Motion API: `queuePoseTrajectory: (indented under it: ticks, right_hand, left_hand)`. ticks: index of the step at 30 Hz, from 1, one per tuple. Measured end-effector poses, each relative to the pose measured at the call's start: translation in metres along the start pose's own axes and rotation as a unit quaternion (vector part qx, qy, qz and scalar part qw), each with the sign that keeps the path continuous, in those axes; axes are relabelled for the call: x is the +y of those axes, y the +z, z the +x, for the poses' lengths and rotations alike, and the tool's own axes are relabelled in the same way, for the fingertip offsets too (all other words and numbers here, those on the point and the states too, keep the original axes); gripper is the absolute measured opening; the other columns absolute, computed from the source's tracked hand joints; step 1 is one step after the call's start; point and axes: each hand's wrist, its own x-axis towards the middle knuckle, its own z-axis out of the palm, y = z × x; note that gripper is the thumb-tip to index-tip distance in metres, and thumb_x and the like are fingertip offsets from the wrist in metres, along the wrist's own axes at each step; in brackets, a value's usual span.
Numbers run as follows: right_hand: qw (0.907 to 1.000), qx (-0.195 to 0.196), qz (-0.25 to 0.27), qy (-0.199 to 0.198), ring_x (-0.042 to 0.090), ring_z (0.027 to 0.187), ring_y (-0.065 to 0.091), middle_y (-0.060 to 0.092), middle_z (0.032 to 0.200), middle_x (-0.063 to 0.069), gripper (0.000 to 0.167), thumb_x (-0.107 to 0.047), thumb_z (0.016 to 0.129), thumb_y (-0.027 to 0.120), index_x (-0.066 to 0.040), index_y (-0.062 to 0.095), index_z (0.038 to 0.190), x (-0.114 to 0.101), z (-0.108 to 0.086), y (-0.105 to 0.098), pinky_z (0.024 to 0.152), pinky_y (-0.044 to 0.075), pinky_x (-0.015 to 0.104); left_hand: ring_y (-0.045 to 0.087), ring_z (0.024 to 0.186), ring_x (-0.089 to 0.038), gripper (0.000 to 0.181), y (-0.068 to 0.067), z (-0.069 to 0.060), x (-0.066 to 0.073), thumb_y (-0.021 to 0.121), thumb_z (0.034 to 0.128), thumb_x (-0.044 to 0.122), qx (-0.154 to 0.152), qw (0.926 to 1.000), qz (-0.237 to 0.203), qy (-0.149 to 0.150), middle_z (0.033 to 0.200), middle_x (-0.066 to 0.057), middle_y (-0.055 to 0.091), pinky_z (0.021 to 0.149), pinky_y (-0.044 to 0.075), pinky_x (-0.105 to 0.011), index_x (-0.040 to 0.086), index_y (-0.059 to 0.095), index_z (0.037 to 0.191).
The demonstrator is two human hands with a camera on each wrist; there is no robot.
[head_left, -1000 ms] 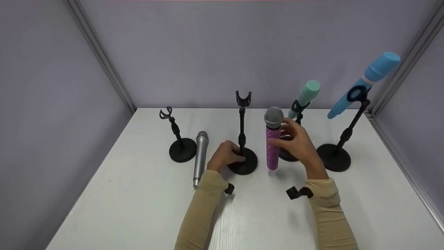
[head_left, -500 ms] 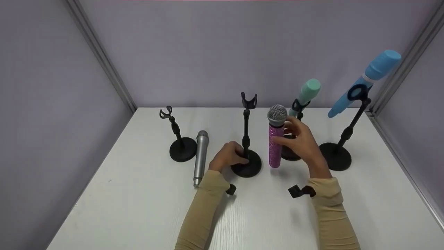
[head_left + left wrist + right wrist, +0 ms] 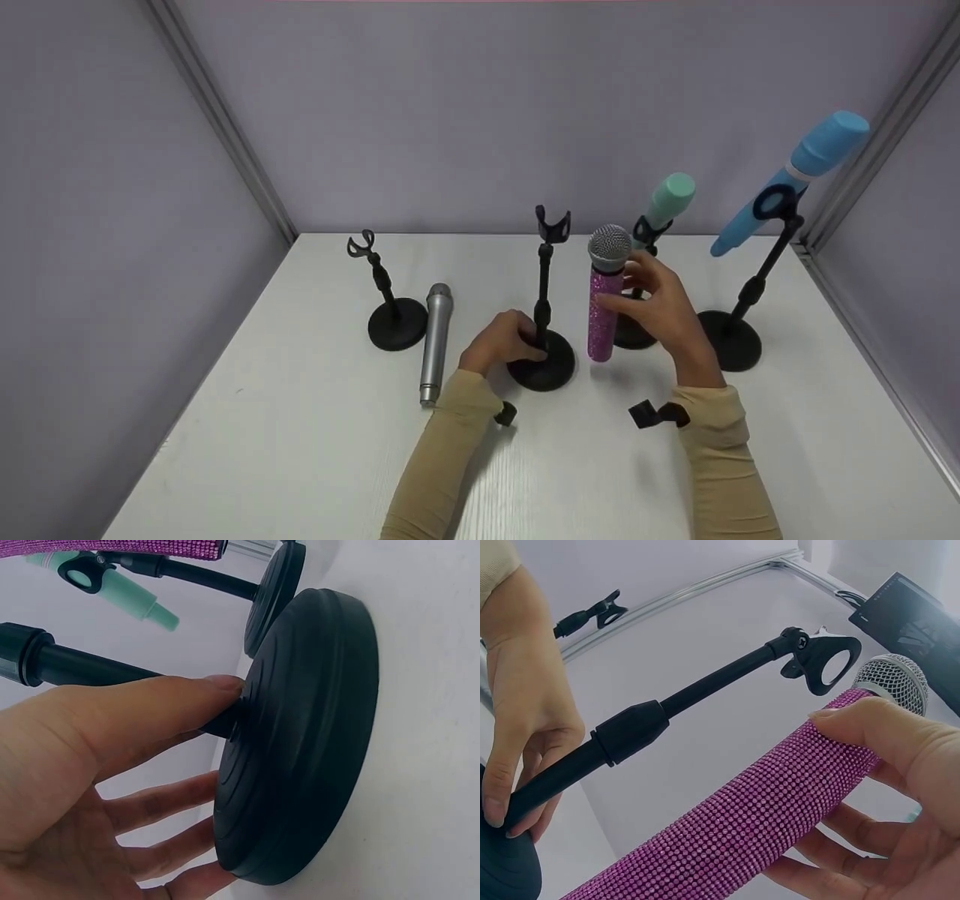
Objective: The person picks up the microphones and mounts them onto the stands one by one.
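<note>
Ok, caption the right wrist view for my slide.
The right grip holds a studded magenta microphone beside a black stand with an empty clip, held at its base by the left grip.

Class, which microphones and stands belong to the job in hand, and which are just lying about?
Job in hand:
pink microphone, held by the right hand
second-from-left stand, gripped by the left hand

Not handled:
silver microphone, lying flat
leftmost stand, bearing no microphone
blue microphone, in the rightmost stand
green microphone, in the second-from-right stand
</note>
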Motion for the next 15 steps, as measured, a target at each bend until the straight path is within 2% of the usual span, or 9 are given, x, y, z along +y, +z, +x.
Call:
queuePoseTrajectory:
  ticks: [4, 8, 15]
  right_hand:
    - [1.0, 0.005, -0.003, -0.006, 0.024, 0.116, 0.057, 0.062, 0.135, 0.014, 0.07, -0.023, 0.087, 0.084, -0.016, 0.05, 0.148, 0.0007, -0.0005, -0.0021, 0.097, 0.051, 0.04]
    - [0.9999, 0.007, -0.006, -0.008, 0.023, 0.115, 0.058, 0.063, 0.134, 0.014, 0.07, -0.023, 0.087, 0.084, -0.016, 0.049, 0.148, 0.0011, -0.0006, -0.0037, 0.096, 0.051, 0.036]
    - [1.0, 0.009, -0.002, -0.001, 0.026, 0.116, 0.057, 0.062, 0.135, 0.015, 0.07, -0.023, 0.087, 0.084, -0.016, 0.049, 0.148, 0.0008, -0.0016, -0.0054, 0.099, 0.049, 0.042]
  left_hand:
    - [0.066, 0.082, -0.011, 0.017, 0.0027, 0.0008, 0.0013, 0.089, 0.0774, 0.007, 0.0, 0.9999, 0.008, 0.011, 0.094, -0.006, 0.076, 0.08, 0.056, -0.027, 0.006, 0.08, 0.093]
    - [0.062, 0.082, -0.01, 0.017, 0.005, 0.0015, 0.0042, 0.089, 0.0774, 0.008, -0.004, 0.9996, 0.018, 0.019, 0.095, -0.006, 0.076, 0.081, 0.055, -0.027, 0.005, 0.081, 0.092]
    - [0.062, 0.078, -0.008, 0.016, 0.0084, 0.0023, 0.0079, 0.09, 0.0772, 0.009, -0.01, 0.9994, 0.025, 0.021, 0.091, -0.005, 0.076, 0.077, 0.055, -0.024, 0.006, 0.081, 0.09]
